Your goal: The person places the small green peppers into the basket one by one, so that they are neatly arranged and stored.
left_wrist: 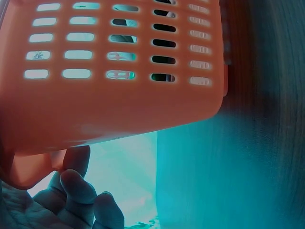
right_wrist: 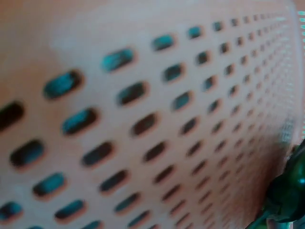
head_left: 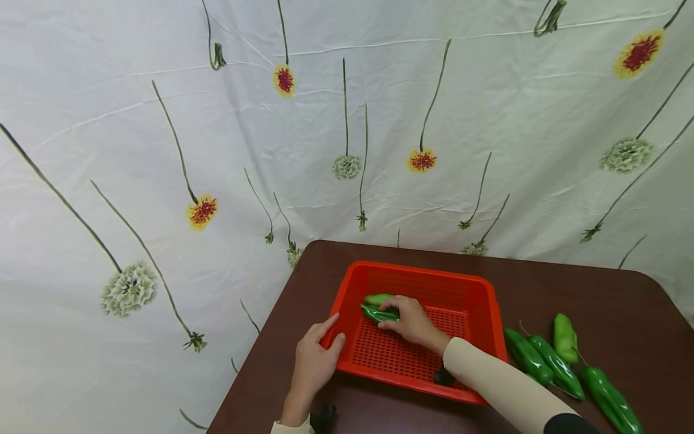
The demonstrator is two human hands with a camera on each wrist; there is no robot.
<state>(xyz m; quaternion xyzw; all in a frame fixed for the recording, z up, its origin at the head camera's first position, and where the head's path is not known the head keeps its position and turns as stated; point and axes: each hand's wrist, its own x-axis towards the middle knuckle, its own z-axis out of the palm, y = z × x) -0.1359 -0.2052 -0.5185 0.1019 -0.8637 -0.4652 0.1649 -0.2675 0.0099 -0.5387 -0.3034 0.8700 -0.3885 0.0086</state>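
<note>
My right hand [head_left: 411, 321] is inside the red plastic basket [head_left: 417, 381], its thumb and fingers pinching a glossy dark green pepper [head_left: 374, 313]. Just behind that one lies a lighter green pepper [head_left: 378, 299] on the basket floor, partly hidden by the fingers. At the basket's left front corner, my left hand [head_left: 317, 361] grips the rim. The left wrist view shows its curled fingers [left_wrist: 78, 186] at the rim, below the slotted wall. Part of a dark green pepper with its stem [right_wrist: 288, 193] shows in the right wrist view's lower right corner.
Right of the basket, several green peppers lie on the dark brown table [head_left: 607, 301]; a lighter pepper [head_left: 565, 339] is among them, and a dark one [head_left: 611, 399] lies nearest the front. A white flower-patterned cloth [head_left: 325, 120] hangs behind the table.
</note>
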